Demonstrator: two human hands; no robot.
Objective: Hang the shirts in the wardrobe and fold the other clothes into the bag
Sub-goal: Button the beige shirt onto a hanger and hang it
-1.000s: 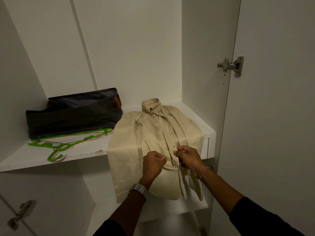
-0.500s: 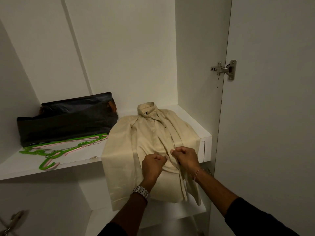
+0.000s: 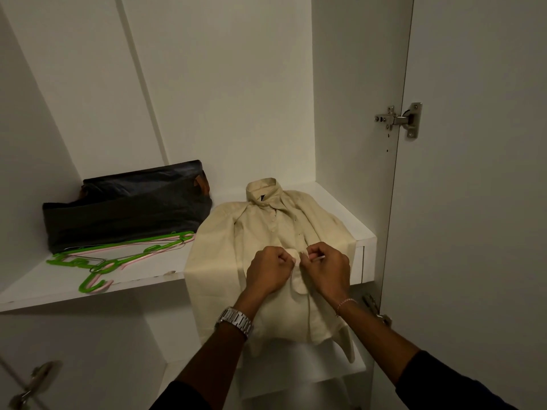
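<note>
The left hand [image 3: 270,272] and right hand [image 3: 327,269] both pinch the button placket of the cream shirt [image 3: 266,241], fingers curled on the cloth at mid-chest. Compared with one second ago, the hands work slightly higher up the placket and closer together, which suggests buttoning or unbuttoning; which one cannot be told. The shirt lies collar-up on the wardrobe shelf [image 3: 142,279], its hem draped over the front edge. Green and pink hangers [image 3: 112,258] lie just beside it, in front of the dark bag [image 3: 124,205]. Hanging is not yet begun.

Plain cream shirt [image 3: 266,232], dark grey bag [image 3: 127,208], green and pink hangers [image 3: 118,255], white shelf [image 3: 74,288].
</note>
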